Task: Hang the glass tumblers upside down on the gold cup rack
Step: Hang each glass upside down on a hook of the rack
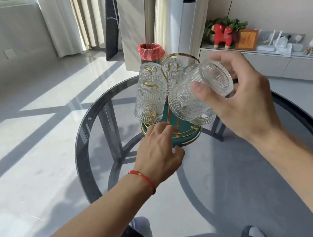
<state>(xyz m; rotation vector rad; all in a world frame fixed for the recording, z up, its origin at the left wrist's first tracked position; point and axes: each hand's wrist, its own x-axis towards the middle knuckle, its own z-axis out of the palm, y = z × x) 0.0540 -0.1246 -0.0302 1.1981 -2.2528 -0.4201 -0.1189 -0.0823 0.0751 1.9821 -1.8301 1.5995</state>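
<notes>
Glass table — right hand grip clamped on tumbler, hiding rack; left hand splayed.

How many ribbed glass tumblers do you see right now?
5 visible: one tilted in the right hand at; four hanging on the gold cup rack: front left, back left, back centre, and low right, mostly hidden. More may be hidden.

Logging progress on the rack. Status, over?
Right hand holds a tumbler, tilted, beside the rack. Left hand on the green base. Several tumblers already hung; nothing in the way.
</notes>
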